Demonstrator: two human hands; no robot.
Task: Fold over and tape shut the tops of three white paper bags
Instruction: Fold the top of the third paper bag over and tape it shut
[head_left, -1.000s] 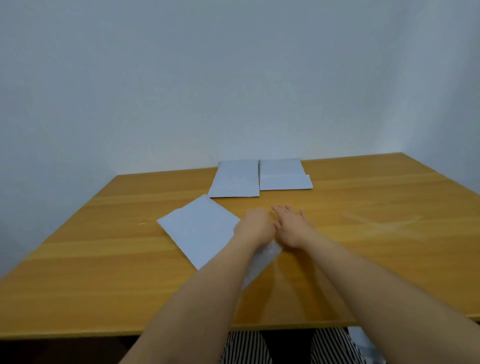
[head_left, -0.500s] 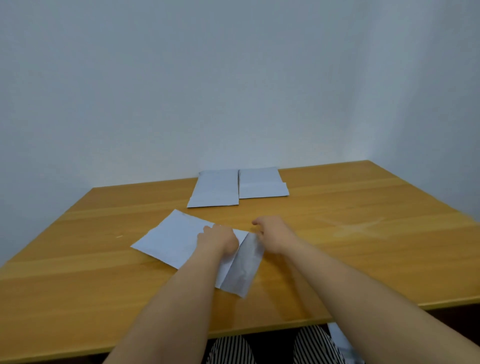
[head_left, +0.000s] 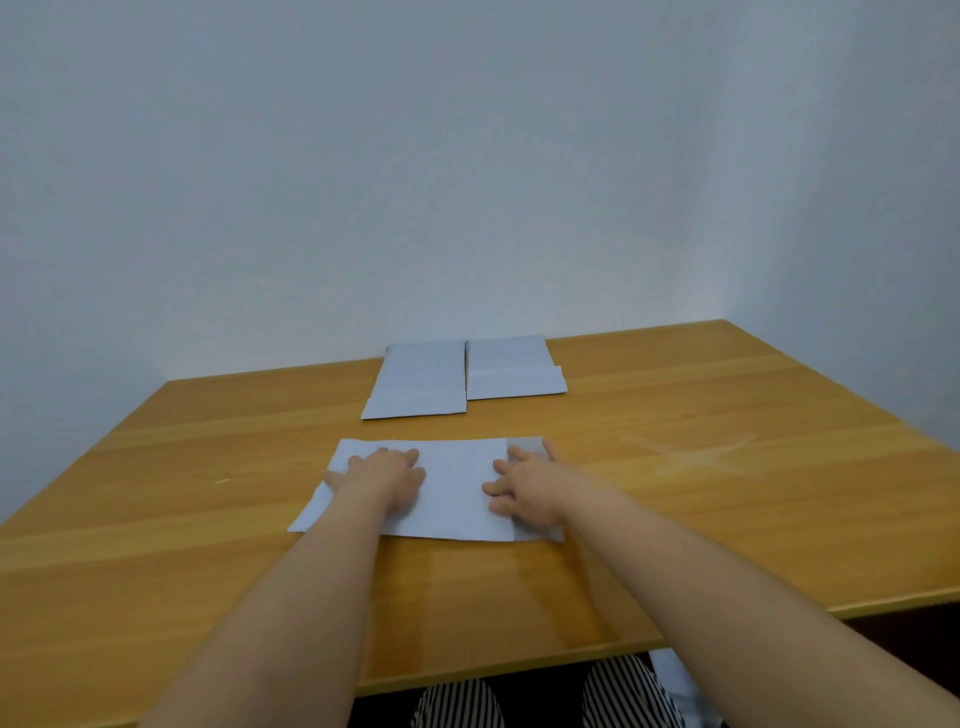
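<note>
A white paper bag (head_left: 457, 488) lies flat and sideways on the wooden table (head_left: 208, 571) in front of me, its right end folded over into a narrow flap. My left hand (head_left: 387, 475) presses flat on the bag's left half. My right hand (head_left: 524, 486) rests with spread fingers on the flap at the right end. Two more white paper bags lie side by side at the table's far edge: the left one (head_left: 418, 384) is longer, the right one (head_left: 511, 371) is shorter with a fold line across it. No tape is visible.
A pale wall rises right behind the table. Faint tape-like marks (head_left: 691, 457) cross the tabletop at the right. Below the table's near edge I see striped trousers (head_left: 618, 696) and a bit of white paper (head_left: 675, 680).
The near bag has turned from a diagonal lie to lying straight across in front of me. Its raised end flap is now folded down flat, and both hands have spread onto the bag.
</note>
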